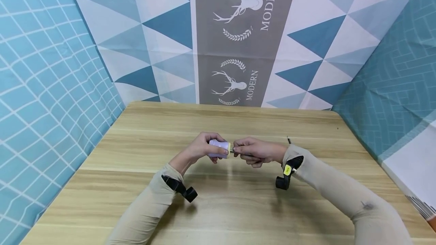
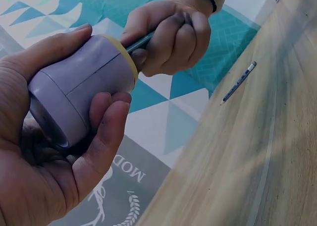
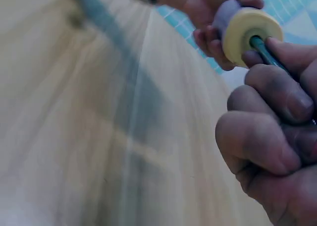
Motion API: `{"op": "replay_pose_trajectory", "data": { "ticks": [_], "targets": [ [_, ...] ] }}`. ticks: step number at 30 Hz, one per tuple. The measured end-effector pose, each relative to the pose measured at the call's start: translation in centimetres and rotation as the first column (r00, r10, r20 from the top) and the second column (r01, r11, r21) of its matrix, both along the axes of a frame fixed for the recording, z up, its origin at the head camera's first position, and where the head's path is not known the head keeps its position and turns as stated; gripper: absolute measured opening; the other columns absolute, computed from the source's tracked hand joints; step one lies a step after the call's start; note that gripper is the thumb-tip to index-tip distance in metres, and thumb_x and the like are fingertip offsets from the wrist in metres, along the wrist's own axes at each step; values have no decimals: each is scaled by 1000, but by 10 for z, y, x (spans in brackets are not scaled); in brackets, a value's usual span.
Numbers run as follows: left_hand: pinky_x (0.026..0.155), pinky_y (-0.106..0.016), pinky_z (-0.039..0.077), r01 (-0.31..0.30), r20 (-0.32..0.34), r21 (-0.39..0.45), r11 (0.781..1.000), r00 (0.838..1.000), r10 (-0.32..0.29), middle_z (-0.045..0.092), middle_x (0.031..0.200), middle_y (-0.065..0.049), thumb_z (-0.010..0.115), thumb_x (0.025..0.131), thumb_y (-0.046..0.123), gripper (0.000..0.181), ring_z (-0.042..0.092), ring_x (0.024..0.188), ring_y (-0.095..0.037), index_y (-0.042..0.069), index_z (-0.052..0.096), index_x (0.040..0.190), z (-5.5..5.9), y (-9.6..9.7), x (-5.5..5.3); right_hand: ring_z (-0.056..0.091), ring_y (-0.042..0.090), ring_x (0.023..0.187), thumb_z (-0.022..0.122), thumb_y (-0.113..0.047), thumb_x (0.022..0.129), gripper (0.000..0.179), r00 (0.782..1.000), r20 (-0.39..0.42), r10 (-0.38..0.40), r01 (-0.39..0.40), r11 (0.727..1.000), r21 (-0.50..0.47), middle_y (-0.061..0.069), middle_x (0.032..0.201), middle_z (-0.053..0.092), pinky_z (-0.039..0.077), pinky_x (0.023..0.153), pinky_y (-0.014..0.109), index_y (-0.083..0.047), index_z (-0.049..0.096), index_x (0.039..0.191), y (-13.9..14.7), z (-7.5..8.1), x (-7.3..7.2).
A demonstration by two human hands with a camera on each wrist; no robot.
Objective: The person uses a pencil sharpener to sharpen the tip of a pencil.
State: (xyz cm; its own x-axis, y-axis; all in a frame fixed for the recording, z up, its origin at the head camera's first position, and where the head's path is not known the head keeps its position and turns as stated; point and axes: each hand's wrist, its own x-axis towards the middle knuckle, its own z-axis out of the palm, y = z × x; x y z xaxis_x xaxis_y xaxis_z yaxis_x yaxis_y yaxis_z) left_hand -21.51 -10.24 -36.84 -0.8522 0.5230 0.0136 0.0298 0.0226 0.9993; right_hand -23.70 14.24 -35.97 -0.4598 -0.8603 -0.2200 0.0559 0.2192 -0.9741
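Note:
My left hand (image 1: 200, 149) grips a lavender pencil sharpener (image 1: 218, 148), its thumb and fingers wrapped around the body. The yellow end (image 3: 241, 32) of the sharpener faces the right hand and has a round hole in its middle. My right hand (image 1: 254, 150) pinches a dark green pencil (image 3: 268, 56) close to that hole, its other fingers curled around the shaft. The pencil's tip is hidden inside the sharpener. Both hands are held up over the table, facing each other.
A second pencil (image 2: 238, 83) with a dark patterned shaft lies on the wooden table (image 1: 153, 207), beyond the right wrist. Patterned cloth hangs along the table's back and sides. Each wrist wears a black camera strap.

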Motion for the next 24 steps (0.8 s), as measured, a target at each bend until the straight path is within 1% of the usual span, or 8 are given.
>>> {"op": "replay_pose_trajectory", "data": {
  "ticks": [5, 9, 11, 14, 16, 18, 20, 24],
  "targets": [
    [52, -29, 57, 11, 5, 6, 1000, 1000, -11, 63, 85, -15, 75, 80, 3, 32, 62, 60, -20, -12, 63, 106, -2, 1, -1, 24, 4, 38, 39, -19, 108, 22, 997, 82, -1, 2, 1000, -11, -9, 49, 33, 21, 35, 19, -5, 45, 91, 3, -2, -1],
    [53, -30, 57, 10, 16, 11, 1000, 1000, -10, 63, 85, -15, 75, 80, 5, 33, 62, 59, -19, -11, 63, 106, -4, 2, -3, 27, 6, 39, 43, -22, 107, 25, 995, -94, -31, 36, 998, 60, -6, 50, 35, 24, 36, 21, -4, 48, 91, 4, 6, 0],
    [52, -30, 57, 6, 18, 10, 1000, 1000, -6, 63, 85, -15, 75, 80, 6, 32, 62, 59, -19, -10, 63, 106, -4, 2, -3, 32, 8, 41, 43, -23, 108, 26, 972, -231, -53, 76, 993, 94, -3, 53, 39, 29, 38, 22, -3, 52, 93, 5, 11, 1],
    [51, -30, 57, -3, 22, 14, 1000, 1000, 3, 63, 84, -15, 75, 81, 7, 31, 62, 57, -18, -8, 64, 106, -5, 2, -4, 41, 12, 46, 45, -22, 107, 25, 883, -457, -101, 164, 982, 99, 1, 60, 48, 37, 41, 25, -5, 57, 96, 9, 18, 5],
    [51, -30, 57, -16, 28, 22, 1000, 1000, 15, 64, 83, -14, 74, 81, 7, 30, 62, 55, -17, -8, 64, 106, -6, 1, -4, 47, 13, 53, 49, -20, 106, 20, 785, -605, -133, 214, 975, 63, 1, 67, 55, 43, 45, 28, -7, 60, 97, 10, 22, 10],
    [50, -29, 57, -30, 36, 34, 999, 999, 29, 64, 81, -14, 73, 81, 6, 29, 62, 54, -17, -8, 63, 105, -6, 0, -5, 51, 12, 58, 55, -17, 103, 13, 645, -749, -153, 239, 971, 7, -2, 73, 59, 46, 49, 28, -9, 64, 99, 11, 22, 15],
    [49, -29, 56, -41, 41, 46, 998, 998, 39, 64, 80, -13, 72, 81, 6, 28, 62, 53, -17, -7, 63, 104, -6, -1, -5, 52, 10, 62, 60, -13, 100, 7, 454, -879, -148, 218, 975, -52, -4, 78, 61, 47, 53, 27, -9, 65, 101, 10, 20, 19],
    [49, -28, 56, -32, 46, 61, 998, 999, 29, 63, 80, -13, 71, 82, 7, 27, 62, 54, -17, -6, 62, 104, -5, -1, -5, 53, 7, 65, 64, -16, 98, 10, 16, -992, -128, 111, 986, -125, -2, 83, 62, 48, 55, 22, -6, 64, 101, 3, 9, 21]
  ]
}}
